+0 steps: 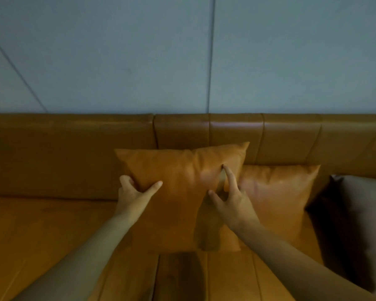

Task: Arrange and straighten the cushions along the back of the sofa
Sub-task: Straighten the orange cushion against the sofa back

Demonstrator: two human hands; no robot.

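An orange leather cushion (178, 170) stands upright at the middle of the sofa, leaning toward the backrest (70, 153). My left hand (135, 192) grips its left edge, thumb on the front face and fingers behind. My right hand (230, 196) rests on its right side, index finger stretched up and pressing into the front, the other fingers spread. Behind its right edge a second orange cushion (278, 192) leans against the backrest, partly overlapped. At the far right stands a grey cushion (365, 213), with a dark one (326, 209) in shadow beside it.
The tan leather seat (41, 235) stretches out to the left of the cushions. A pale blue panelled wall (182, 61) rises right behind the backrest.
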